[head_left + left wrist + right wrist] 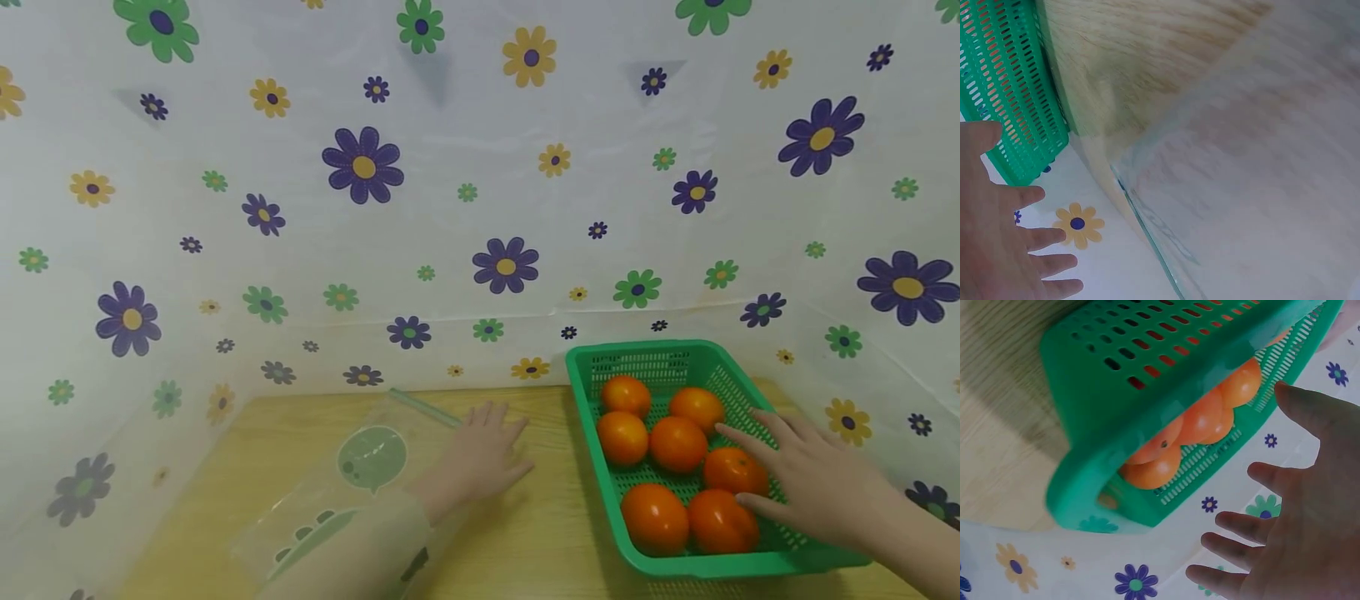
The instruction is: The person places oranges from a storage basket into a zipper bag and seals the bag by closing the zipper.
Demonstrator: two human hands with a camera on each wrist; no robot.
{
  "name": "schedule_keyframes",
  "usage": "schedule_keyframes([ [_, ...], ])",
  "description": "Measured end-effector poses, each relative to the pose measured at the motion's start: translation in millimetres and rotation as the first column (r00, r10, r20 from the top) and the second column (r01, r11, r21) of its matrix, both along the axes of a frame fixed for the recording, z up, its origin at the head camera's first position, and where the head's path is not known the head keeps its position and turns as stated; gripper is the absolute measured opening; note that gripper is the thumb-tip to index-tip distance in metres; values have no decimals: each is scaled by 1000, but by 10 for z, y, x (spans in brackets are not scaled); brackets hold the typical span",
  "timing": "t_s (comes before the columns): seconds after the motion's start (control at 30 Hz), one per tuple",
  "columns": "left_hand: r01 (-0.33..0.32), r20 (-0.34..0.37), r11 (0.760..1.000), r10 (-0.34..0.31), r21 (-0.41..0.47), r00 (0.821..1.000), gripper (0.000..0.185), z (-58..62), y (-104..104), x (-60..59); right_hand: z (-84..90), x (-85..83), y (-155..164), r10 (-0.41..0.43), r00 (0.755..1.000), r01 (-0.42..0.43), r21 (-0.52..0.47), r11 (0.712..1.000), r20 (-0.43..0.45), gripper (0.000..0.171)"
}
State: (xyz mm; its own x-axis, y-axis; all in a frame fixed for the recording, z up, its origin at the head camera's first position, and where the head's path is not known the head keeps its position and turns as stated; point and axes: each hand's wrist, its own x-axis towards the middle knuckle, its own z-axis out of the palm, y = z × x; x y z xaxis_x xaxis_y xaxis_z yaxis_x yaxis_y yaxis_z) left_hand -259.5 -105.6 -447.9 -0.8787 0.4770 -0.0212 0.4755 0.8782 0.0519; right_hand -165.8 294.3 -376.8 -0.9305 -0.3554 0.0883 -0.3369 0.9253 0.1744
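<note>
Flowered sheeting backs a wooden table (525, 542); right hand (810, 479), fingers spread and holding nothing, reaches over tomatoes (678, 444) in the green basket (645, 358); left hand (480, 454) rests flat beside a clear zip bag (337, 492); picking looks about to begin, needing fingers closed round one tomato.

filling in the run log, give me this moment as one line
left hand open, flat on clear bag | right hand open over tomatoes in green basket
</note>
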Motion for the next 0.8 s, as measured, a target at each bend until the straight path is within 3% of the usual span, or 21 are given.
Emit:
schedule_keyframes([
  [0.4, -19, 3, 1000, 19, -19, 1000, 71, 19, -222, 22, 61, -96, -219, 88, 996, -88, -6, 996, -20, 82],
  [0.63, -37, 7, 998, 36, 42, 999, 70, 6, -359, 57, 38, -166, -293, 109, 993, -110, -22, 994, -43, 82],
  [0.8, -47, -14, 999, 48, 26, 999, 69, 37, -425, 88, 29, -218, -331, 122, 991, -124, -42, 991, -51, 83],
])
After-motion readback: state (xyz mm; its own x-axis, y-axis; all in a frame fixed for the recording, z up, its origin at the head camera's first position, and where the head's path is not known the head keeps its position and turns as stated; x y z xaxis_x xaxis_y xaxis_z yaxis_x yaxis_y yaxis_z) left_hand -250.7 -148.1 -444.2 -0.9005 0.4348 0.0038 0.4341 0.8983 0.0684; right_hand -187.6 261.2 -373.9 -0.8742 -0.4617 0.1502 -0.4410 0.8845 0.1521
